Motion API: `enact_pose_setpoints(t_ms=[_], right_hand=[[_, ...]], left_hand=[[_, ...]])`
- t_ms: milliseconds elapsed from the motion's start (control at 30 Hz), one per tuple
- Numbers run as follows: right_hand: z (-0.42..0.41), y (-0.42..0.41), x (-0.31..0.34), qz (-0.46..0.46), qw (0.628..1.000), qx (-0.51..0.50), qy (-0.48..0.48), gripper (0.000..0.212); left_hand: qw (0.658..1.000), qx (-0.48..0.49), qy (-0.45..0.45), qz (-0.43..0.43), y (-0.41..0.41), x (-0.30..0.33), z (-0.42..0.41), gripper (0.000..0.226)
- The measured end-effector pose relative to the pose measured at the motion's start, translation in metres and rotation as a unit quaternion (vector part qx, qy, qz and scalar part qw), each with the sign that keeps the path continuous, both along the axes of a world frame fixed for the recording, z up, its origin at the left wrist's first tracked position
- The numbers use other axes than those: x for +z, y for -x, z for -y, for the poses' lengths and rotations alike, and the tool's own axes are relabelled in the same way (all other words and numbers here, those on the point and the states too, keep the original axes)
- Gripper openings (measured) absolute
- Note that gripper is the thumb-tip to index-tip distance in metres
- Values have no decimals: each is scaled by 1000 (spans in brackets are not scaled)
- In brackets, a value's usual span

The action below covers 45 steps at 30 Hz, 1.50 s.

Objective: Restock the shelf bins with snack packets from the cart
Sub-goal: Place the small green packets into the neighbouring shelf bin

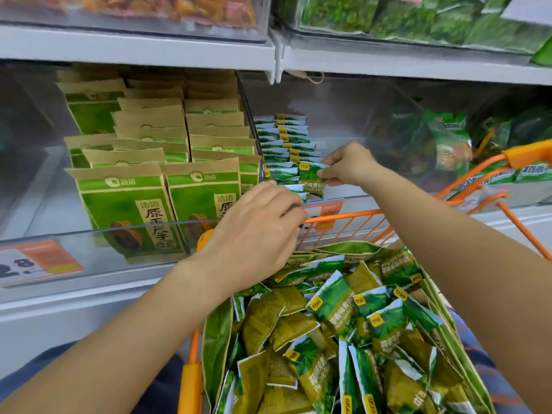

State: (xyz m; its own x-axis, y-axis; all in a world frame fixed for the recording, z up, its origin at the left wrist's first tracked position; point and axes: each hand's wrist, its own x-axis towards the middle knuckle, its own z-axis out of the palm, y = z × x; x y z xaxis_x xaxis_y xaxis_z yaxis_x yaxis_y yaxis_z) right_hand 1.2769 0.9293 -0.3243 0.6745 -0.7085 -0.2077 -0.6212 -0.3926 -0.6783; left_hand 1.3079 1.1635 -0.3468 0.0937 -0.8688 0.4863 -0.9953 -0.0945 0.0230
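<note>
Both hands were up at the clear shelf bin (352, 201): the right hand (348, 164) pinched a small green packet (310, 177) by its upper corner at the front of the standing row (283, 144), while the left hand (263, 231), fingers curled over the bin's front lip, showed no clear hold on anything. That corner pinch looked weak, so the packet could twist, fall flat or tip the row's front packets, and the left wrist could knock loose packets (343, 324) heaped in the orange cart (343, 218) below. Open room lay along the bin's right side; the brown-and-green bags (128, 204) crowded the divider on the left.
</note>
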Motion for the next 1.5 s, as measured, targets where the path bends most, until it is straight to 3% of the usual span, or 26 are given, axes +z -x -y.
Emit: enact_pose_setpoints(t_ms=[267, 367, 467, 533, 600, 667, 767, 867, 967, 1100, 1200, 1267, 1333, 1500], right_hand=[[0, -7, -9, -26, 996, 60, 61, 26], [1, -4, -7, -39, 996, 59, 45, 39], [-1, 13, 11, -66, 985, 75, 138, 38], [-14, 35, 27, 3, 977, 64, 202, 28], [-38, 63, 42, 101, 973, 60, 199, 14], [-62, 92, 50, 128, 971, 90, 178, 7], [-83, 122, 43, -24, 973, 176, 145, 10], [-88, 134, 12, -227, 929, 248, 153, 26], [-87, 133, -14, -306, 901, 258, 167, 43], [-82, 133, -18, -227, 922, 291, 120, 23], [-78, 134, -7, -117, 955, 263, 67, 26], [-78, 134, 5, 16, 982, 189, 4, 22], [-82, 131, 13, 132, 982, 117, -72, 18], [-97, 125, 12, 205, 970, 72, -107, 12]], left_hand=[[1000, 7, -13, 1, 1, 1, -1, 25], [1000, 4, -16, 0, 1, 1, -2, 26], [1000, 1, -17, -3, 0, 1, -2, 27], [1000, 2, -20, -3, 0, 0, -3, 28], [1000, 3, -24, -6, 0, -1, -4, 30], [1000, 1, -22, -16, 3, -1, -6, 30], [999, -12, -13, -39, 14, -2, -11, 28], [997, -33, -28, -64, 23, -4, -16, 28], [995, -46, -41, -76, 25, -9, -17, 31], [993, -50, -47, -100, 25, -11, -18, 33], [977, -16, -30, -211, 28, -6, -18, 32], [941, 17, -13, -339, 30, 0, -17, 31], [881, 30, -15, -472, 31, 5, -13, 41], [805, 54, -20, -590, 30, 12, -7, 44]])
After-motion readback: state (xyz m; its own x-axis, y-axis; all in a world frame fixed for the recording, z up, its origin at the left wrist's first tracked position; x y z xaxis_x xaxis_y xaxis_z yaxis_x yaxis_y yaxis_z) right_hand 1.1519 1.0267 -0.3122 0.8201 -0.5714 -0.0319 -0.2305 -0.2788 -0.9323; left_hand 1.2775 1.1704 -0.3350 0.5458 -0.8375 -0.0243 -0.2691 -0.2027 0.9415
